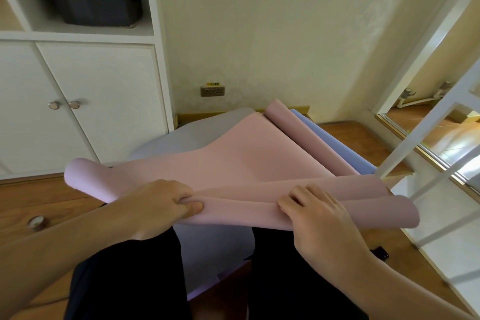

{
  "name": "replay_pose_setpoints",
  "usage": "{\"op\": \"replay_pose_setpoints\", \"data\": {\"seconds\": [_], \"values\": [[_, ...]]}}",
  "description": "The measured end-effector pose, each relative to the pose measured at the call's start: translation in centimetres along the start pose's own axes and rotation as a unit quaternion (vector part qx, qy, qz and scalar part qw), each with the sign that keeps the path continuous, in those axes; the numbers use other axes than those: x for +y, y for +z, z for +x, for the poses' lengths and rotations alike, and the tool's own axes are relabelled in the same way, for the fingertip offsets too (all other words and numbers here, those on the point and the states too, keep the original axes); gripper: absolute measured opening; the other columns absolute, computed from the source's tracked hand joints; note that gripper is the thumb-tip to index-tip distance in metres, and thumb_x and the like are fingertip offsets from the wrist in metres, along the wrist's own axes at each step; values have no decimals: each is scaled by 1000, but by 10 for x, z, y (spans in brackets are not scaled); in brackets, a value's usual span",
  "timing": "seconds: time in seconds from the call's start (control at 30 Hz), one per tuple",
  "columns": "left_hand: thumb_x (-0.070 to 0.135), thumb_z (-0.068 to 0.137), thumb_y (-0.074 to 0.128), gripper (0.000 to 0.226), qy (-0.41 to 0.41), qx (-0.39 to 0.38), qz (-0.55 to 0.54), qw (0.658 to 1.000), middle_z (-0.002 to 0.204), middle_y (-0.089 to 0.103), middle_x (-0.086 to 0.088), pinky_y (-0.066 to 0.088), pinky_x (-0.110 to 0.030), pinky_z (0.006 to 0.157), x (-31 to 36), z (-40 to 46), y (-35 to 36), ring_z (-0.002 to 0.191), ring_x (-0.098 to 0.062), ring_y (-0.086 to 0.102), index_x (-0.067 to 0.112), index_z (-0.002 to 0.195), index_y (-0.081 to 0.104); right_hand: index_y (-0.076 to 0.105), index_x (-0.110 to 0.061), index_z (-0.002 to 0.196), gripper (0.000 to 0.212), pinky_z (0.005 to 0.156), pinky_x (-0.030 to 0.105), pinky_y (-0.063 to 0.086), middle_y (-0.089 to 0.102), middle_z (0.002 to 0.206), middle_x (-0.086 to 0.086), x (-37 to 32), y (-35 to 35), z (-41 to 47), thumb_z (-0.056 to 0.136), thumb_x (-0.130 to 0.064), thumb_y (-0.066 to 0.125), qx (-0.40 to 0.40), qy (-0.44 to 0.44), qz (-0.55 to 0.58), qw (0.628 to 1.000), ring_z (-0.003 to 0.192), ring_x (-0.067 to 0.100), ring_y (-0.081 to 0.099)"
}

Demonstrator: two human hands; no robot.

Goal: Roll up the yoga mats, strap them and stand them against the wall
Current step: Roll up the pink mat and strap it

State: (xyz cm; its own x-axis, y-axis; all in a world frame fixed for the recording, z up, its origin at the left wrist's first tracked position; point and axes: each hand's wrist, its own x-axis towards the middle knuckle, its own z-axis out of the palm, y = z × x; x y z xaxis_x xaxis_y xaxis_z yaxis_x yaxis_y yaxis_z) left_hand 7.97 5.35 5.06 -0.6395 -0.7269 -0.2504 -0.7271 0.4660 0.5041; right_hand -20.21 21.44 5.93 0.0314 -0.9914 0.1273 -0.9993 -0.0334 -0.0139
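1. Two hands work the near end of the pink yoga mat (233, 153), which lies over a lavender-grey mat (207, 247) on the wooden floor (39, 202).
2. Left hand (161, 205): fingers and thumb are curled and pinch the started roll (241, 212) at its left part.
3. Right hand (314, 213): fingers are bent over the top of the roll to the right of centre, pressing down on it.
4. Roll axis: it runs left to right across the person's front, crosswise to the mat's length. Both hands sit on this axis, neither clearly nearer the middle.
5. Unrolled mat: it stretches forward, away from both hands, toward the wall (259, 34). Its far end is curled up near the skirting.
6. Judgement: the next move is a push forward, away from the body, with both hands even so the roll's ends stay flush.
7. Risk: the loose flared right end (400, 212) may telescope.
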Motion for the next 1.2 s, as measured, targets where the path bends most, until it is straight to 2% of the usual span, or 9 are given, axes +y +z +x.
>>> {"op": "replay_pose_setpoints", "data": {"seconds": [0.13, 0.27, 0.37, 0.5, 0.6, 0.73, 0.87, 1.03, 1.2], "values": [[58, 109, 27, 39, 34, 9, 218, 975, 84, 55, 11, 41, -35, 79, 9, -2, -1, 82, -13, 55, 32, 82, 36, 73, -17, 114, 32, 83, 40, 64, 73, 109, 2, 4, 8, -15, 102, -41, 56, 52, -74, -22, 996, 94, 22, 68], [70, 101, 11, 55, -12, -58, 260, 964, 99, 59, 9, 44, -35, 90, 20, 3, -15, 97, -16, 59, 31, 88, 48, 71, -20, 103, 38, 73, 39, 65, 72, 100, 0, 12, 2, -3, 108, -44, 42, 72, -92, -31, 993, 84, 19, 69], [60, 107, 11, 59, -43, -126, 238, 962, 131, 58, 1, 39, -35, 106, 31, 6, -27, 124, -20, 54, 28, 129, 55, 62, -27, 98, 30, 66, 39, 63, 70, 93, -7, 18, -8, 14, 106, -43, 38, 41, -78, -6, 996, 76, 16, 67], [40, 114, 16, 50, 35, -121, 379, 917, 138, 54, -9, 42, -43, 106, 33, 5, -17, 124, -31, 54, 26, 161, 22, 55, -33, 105, 36, 78, 38, 62, 71, 99, -14, 14, -17, 20, 105, -54, 26, -40, -61, -15, 997, 82, 15, 69], [36, 113, 29, 41, 128, -9, 442, 888, 110, 51, -3, 48, -45, 90, 14, -2, 3, 101, -31, 57, 33, 151, 14, 46, -35, 110, 41, 82, 37, 60, 70, 103, -12, 11, -19, 22, 102, -57, 13, -81, -67, -60, 993, 87, 15, 69], [79, 99, 31, 43, 212, 104, 318, 918, 81, 50, 15, 51, -34, 65, -18, -13, 2, 66, -11, 52, 36, 97, 38, 41, -32, 106, 34, 79, 39, 58, 68, 97, -9, 12, -19, 28, 108, -54, 15, -95, -67, -63, 991, 82, 15, 67], [57, 87, 48, 29, 250, 146, 357, 888, 66, 55, 11, 36, -27, 45, -32, -4, 0, 48, -12, 53, 30, 92, 41, 42, -33, 107, 32, 79, 38, 59, 67, 98, -11, 10, -23, 31, 109, -57, 22, -105, -57, -59, 991, 81, 16, 67], [62, 97, 45, 26, 128, 39, 313, 940, 79, 57, 11, 37, -27, 65, -14, 0, -15, 74, -9, 59, 37, 92, 41, 46, -33, 117, 61, 83, 36, 58, 65, 104, -11, 1, -30, 29, 87, -86, 43, -136, -45, -85, 986, 89, 14, 67], [75, 92, 57, 44, 48, -67, 205, 975, 84, 58, 11, 42, -26, 67, 11, 15, -44, 73, -6, 54, 39, 103, 35, 58, -32, 104, 42, 88, 40, 57, 67, 98, -9, 9, -36, 52, 95, -72, 51, -192, 38, -48, 980, 91, 19, 66]]}}
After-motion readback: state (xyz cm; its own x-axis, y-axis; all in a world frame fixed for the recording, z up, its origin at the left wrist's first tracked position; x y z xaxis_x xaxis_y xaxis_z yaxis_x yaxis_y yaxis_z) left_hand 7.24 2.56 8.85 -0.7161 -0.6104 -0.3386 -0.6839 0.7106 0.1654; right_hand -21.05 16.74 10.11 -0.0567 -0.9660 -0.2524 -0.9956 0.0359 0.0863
